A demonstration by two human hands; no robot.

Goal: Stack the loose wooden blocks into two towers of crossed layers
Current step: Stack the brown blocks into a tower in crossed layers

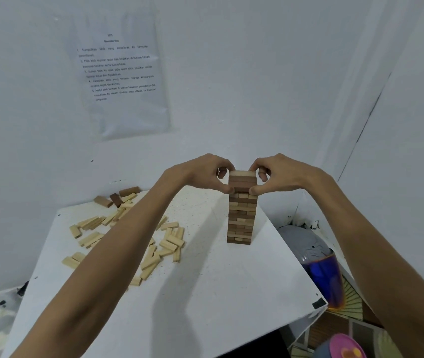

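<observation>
One tall tower (pixel 240 218) of crossed light and dark wooden blocks stands on the white table (pixel 205 293), right of centre. My left hand (pixel 205 174) and my right hand (pixel 272 174) pinch the tower's top layers from either side, thumbs low and fingers curled at the top edge. Several loose light blocks (pixel 159 249) lie scattered on the table's left half, partly hidden by my left forearm. A few darker blocks (pixel 118 198) lie at the far left corner. No second tower is in view.
The table stands in a white corner; a printed sheet (pixel 123 73) hangs on the wall. A grey and blue container (pixel 319 264) sits beside the table's right edge. A pink lid (pixel 345 347) lies below. The table's front edge is near me.
</observation>
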